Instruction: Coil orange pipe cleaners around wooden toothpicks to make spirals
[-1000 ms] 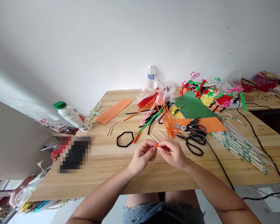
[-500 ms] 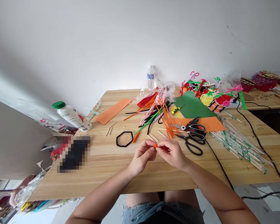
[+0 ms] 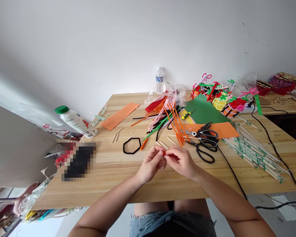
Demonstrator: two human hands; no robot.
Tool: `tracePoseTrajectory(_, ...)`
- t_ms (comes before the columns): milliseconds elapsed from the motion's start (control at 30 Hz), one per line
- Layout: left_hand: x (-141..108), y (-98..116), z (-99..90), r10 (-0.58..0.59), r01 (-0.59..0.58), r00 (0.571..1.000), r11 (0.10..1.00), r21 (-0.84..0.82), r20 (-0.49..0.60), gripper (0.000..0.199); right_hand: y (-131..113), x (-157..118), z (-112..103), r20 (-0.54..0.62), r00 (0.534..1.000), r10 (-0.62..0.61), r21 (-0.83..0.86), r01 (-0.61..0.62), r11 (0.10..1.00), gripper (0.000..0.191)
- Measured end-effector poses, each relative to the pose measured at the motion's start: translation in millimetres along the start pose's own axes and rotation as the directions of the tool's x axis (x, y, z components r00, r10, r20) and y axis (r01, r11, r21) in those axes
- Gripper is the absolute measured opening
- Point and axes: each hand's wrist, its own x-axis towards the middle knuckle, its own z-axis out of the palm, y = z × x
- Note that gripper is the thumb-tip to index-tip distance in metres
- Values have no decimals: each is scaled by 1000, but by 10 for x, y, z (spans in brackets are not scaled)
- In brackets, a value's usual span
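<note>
My left hand [image 3: 152, 164] and my right hand [image 3: 179, 161] meet above the front of the table, fingertips pinched together. Between them is a small orange pipe cleaner [image 3: 164, 152], mostly covered by the fingers. Just beyond lie short cut wooden sticks [image 3: 163, 144]. To the left rest a stick wrapped in orange pipe cleaner [image 3: 144, 144] and a black pipe cleaner bent into a hexagon [image 3: 132, 145]. Loose orange pipe cleaners [image 3: 177, 123] fan out from a mixed bundle behind my hands. Two pairs of black-handled scissors [image 3: 205, 149] lie right of them.
Paper-wrapped chopsticks [image 3: 257, 158] and a black cable [image 3: 233, 174] lie to the right. Green card [image 3: 203, 110], a screwdriver [image 3: 187, 115] and finished flower baskets [image 3: 233, 107] sit behind. A white bottle [image 3: 75, 121], orange card [image 3: 120, 116] and a water bottle [image 3: 159, 80] stand or lie farther off.
Both hands stay in nearly the same place. My left thumb has shifted over the orange pipe cleaner, so less of it shows. The view has tilted slightly.
</note>
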Motion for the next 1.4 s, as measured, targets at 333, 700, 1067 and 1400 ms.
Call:
tracePoseTrajectory(333, 7, 20, -12, -51, 52, 999, 998, -34, 15, 35, 12, -12, 36, -40, 999, -18, 25, 19, 1000, 9)
tracePoseTrajectory(700, -23, 92, -125, 429, -458, 883, 697, 552, 190, 13, -34, -23, -3, -97, 980, -175, -221, 150, 964, 10)
tracePoseTrajectory(1067, 2, 140, -125, 364, -327, 924, 597, 733, 115, 22, -55, -41, -73, 152, 979, -132, -486, 191, 853, 17)
tracePoseTrajectory(1400, 60, 134, -152, 150, -186, 983, 794, 579, 111, 33, 22, -50, -131, 145, 989, -30, -409, 88, 908, 12)
